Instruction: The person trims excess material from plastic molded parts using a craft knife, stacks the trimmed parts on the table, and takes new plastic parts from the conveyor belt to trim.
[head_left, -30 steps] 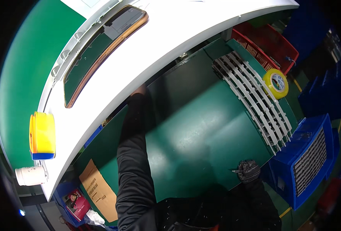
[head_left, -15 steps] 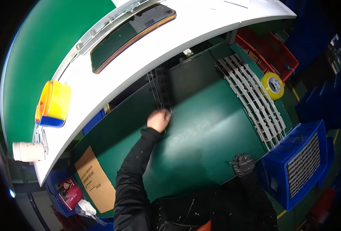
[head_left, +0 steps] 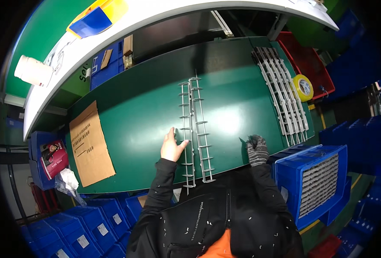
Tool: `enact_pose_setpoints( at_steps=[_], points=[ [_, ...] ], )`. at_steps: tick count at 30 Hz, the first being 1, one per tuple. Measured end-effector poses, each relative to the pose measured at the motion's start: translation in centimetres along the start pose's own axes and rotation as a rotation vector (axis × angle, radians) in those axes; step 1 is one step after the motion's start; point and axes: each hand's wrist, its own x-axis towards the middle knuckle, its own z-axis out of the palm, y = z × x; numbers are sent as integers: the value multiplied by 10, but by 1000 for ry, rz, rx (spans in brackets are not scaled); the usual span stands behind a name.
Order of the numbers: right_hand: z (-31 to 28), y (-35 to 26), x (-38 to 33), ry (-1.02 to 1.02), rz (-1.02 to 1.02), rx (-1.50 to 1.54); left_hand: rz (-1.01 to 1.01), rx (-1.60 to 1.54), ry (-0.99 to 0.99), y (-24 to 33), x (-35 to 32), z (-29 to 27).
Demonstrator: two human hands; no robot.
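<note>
1. Lying mid-table are the left grey strip (head_left: 184,116) and right grey strip (head_left: 201,122), side by side, running near to far on the green table (head_left: 143,99).
2. Left hand (head_left: 170,149) is bare, thumb spread wide from the fingers, right by the left strip; can't tell if it's touching.
3. Right hand (head_left: 257,150), gloved, looks curled near the table's near edge; can't tell if it's gripping anything.
4. Far right: more grey strips (head_left: 285,94) in a row, yellow tape roll (head_left: 298,89) just beside.
5. Flat cardboard (head_left: 90,148) sits left.
</note>
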Motion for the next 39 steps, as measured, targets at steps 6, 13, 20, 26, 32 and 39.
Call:
enact_pose_setpoints(
  at_steps=[6, 13, 20, 26, 32, 39],
  points=[
    [-2, -25, -15, -134, -32, 54, -85, 85, 151, -3, 5, 48],
    [-8, -75, 1, -400, 246, 866, -152, -579, 32, -50, 12, -14],
    [-7, -134, 32, -676, 338, 995, 77, -1014, -67, -20, -53, -44],
    [-19, -167, 47, -510, 272, 1099, 230, -756, -337, 31, -71, -45],
    [-34, -159, 44, -453, 349, 1229, 411, -693, -895, 47, -57, -73],
    [-16, -152, 28, -409, 272, 1128, 89, -975, -945, 60, -46, -25]
  ],
)
